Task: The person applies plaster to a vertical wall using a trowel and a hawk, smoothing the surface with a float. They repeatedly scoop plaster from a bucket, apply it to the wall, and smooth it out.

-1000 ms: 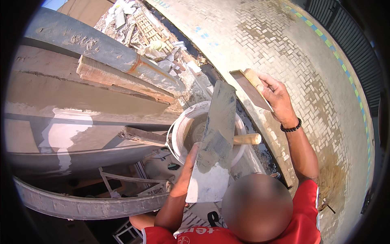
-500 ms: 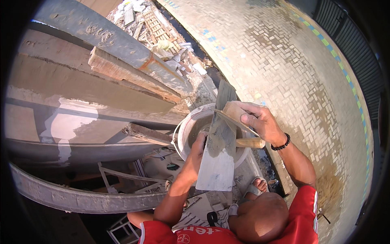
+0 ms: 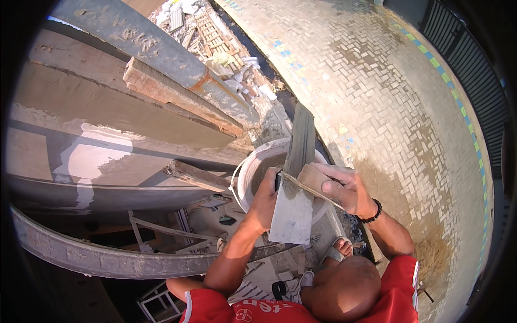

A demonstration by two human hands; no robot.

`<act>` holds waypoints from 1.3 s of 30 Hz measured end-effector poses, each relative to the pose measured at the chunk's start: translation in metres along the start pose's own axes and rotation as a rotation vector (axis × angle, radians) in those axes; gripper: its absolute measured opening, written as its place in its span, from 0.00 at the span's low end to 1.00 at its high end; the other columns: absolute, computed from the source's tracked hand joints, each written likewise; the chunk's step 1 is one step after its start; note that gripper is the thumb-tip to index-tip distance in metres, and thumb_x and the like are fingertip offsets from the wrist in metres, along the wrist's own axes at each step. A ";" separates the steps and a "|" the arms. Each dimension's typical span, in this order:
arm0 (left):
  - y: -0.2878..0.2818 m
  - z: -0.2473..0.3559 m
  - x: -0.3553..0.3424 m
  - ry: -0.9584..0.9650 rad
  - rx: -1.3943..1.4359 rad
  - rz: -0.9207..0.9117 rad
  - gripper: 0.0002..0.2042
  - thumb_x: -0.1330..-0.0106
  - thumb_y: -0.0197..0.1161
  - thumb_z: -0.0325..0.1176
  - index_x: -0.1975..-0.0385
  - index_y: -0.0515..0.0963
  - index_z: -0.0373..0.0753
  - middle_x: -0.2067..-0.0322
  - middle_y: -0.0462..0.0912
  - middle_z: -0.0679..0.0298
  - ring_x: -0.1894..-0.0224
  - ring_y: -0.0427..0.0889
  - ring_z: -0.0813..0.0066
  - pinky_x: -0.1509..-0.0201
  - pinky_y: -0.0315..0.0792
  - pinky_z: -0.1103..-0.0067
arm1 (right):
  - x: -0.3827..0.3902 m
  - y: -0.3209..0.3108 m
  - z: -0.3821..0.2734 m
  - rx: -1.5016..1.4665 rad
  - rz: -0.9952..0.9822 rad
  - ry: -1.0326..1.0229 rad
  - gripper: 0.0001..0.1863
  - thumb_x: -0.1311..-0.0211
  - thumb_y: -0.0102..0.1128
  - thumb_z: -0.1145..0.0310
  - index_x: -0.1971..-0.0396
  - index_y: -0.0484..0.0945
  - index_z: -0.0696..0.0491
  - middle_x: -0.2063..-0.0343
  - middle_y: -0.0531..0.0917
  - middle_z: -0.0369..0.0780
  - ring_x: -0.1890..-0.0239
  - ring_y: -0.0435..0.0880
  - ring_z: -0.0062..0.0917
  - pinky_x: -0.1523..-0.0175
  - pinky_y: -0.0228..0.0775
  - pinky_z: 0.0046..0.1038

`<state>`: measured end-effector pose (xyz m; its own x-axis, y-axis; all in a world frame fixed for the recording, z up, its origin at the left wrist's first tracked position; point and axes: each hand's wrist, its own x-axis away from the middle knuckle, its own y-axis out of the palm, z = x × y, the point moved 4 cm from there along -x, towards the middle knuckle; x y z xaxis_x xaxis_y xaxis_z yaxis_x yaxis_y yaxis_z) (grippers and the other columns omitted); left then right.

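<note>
My left hand [image 3: 265,202] is closed on the left edge of a long grey board [image 3: 291,219], which slants over a bucket; the fingers beneath are partly hidden. Closed around the block of a small wooden float [image 3: 311,178], my right hand [image 3: 347,192] presses the float's thin edge across the board. Wet mortar [image 3: 292,192] lies just on the near side of that edge, and the board's far part shows streaked, scraped grey. Below is a whitish bucket [image 3: 249,167] with a wire handle; grey mix shows inside, partly covered by the board.
A large grey beam [image 3: 156,51] and a rough timber [image 3: 177,99] stick out at the upper left. Near the bucket another timber end [image 3: 196,176] projects. A curved metal rail [image 3: 134,262] crosses the lower left. Rubble [image 3: 215,48] lies beyond, and paving [image 3: 388,107] stretches right.
My right hand has drawn the float nearer along the board, scraping mortar off the far part. A wooden handle seen under the board is now hidden. My left hand has shifted slightly right.
</note>
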<state>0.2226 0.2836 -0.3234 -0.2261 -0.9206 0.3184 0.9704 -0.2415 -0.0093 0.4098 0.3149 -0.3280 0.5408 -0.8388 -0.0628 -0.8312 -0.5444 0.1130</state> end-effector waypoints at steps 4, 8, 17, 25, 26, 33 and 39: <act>-0.004 -0.020 -0.004 -0.077 0.140 0.001 0.18 0.32 0.52 0.31 0.45 0.64 0.32 0.53 0.75 0.58 0.52 0.75 0.73 0.50 0.73 0.77 | 0.006 0.004 -0.002 0.054 0.015 -0.061 0.24 0.34 0.53 0.61 0.43 0.70 0.59 0.54 0.82 0.46 0.51 0.79 0.27 0.45 0.67 0.28; 0.000 0.001 -0.003 0.014 0.038 0.081 0.16 0.37 0.61 0.28 0.53 0.64 0.32 0.60 0.76 0.60 0.58 0.73 0.80 0.54 0.70 0.80 | 0.017 0.008 -0.001 0.098 0.019 -0.068 0.24 0.35 0.55 0.62 0.43 0.71 0.59 0.52 0.80 0.48 0.49 0.79 0.34 0.43 0.66 0.31; -0.015 0.015 0.004 -0.054 0.305 0.005 0.20 0.37 0.61 0.31 0.47 0.66 0.33 0.53 0.75 0.60 0.52 0.73 0.78 0.47 0.68 0.79 | 0.036 -0.006 0.020 -0.479 0.076 -0.073 0.26 0.37 0.57 0.64 0.43 0.69 0.63 0.49 0.78 0.45 0.49 0.78 0.29 0.45 0.69 0.28; -0.023 0.012 0.033 -0.303 0.500 -0.013 0.25 0.29 0.51 0.38 0.35 0.60 0.35 0.40 0.68 0.61 0.42 0.70 0.74 0.39 0.66 0.79 | -0.029 -0.095 0.020 -0.541 0.441 -0.121 0.25 0.36 0.56 0.65 0.42 0.67 0.62 0.51 0.79 0.42 0.54 0.81 0.22 0.49 0.74 0.23; -0.024 0.013 0.036 -0.295 0.548 -0.025 0.24 0.28 0.51 0.37 0.35 0.60 0.35 0.40 0.68 0.61 0.42 0.70 0.75 0.39 0.66 0.79 | -0.034 -0.098 0.019 -0.507 0.436 -0.098 0.25 0.36 0.56 0.66 0.43 0.68 0.62 0.51 0.79 0.41 0.54 0.81 0.21 0.50 0.74 0.22; -0.018 0.022 0.048 -0.364 0.674 0.125 0.20 0.28 0.51 0.36 0.41 0.68 0.33 0.51 0.78 0.63 0.53 0.78 0.76 0.47 0.71 0.81 | -0.047 -0.089 0.028 -0.372 0.385 -0.037 0.22 0.34 0.55 0.67 0.44 0.70 0.62 0.53 0.79 0.40 0.55 0.78 0.19 0.51 0.70 0.21; -0.016 0.030 0.042 -0.261 0.294 0.033 0.20 0.28 0.50 0.38 0.42 0.68 0.34 0.51 0.78 0.62 0.54 0.78 0.76 0.47 0.71 0.81 | -0.037 -0.096 0.025 -0.563 0.430 -0.125 0.22 0.35 0.51 0.71 0.43 0.67 0.63 0.51 0.78 0.43 0.53 0.80 0.23 0.50 0.73 0.24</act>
<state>0.1998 0.2578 -0.2809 -0.2014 -0.8084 0.5530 0.9684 -0.0795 0.2364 0.4668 0.3980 -0.3616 0.1339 -0.9910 -0.0075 -0.7561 -0.1070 0.6457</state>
